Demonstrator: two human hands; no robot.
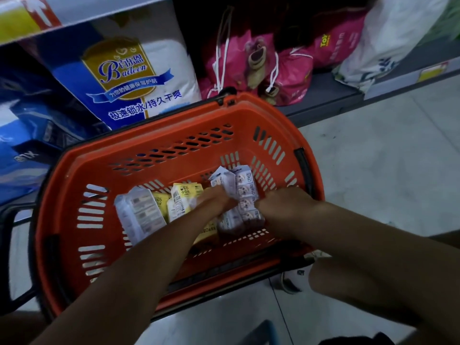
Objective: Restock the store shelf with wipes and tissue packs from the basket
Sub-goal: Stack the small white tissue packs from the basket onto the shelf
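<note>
- At lower centre of the frame, inside the basket: left hand [214,200], fingers [222,198] laid fairly straight against the left edge of the lilac tissue pack [245,192]; whether they close on it cannot be told.
- Just right of it: right hand [286,205], fingers curled round the right side of the same pack, holding it. The pack sits low in the basket, not lifted clear.
- Left of the hands, on the basket bottom: yellow packs [183,195], several, loosely heaped; one white wipes pack [139,212] touching them.
- Around all of these: basket [154,150], orange, slotted walls, standing on the floor [385,158] close against the shelf front.
- Lower right: shoe [288,282], just beside the basket's near rim.
- Progress, as a judgement: one pack in hand, all visible stock still to be shelved; how much has already gone up cannot be told.
- Upper half: shelf [331,95], bottom tier, holding a blue-and-white bale [129,78] at left, pink drawstring bags [256,58] at centre, a white sack [388,38] at right.
- Obstruction: the tier is crowded, with bare shelf only between the pink bags and the white sack. No slot for small packs is in view.
</note>
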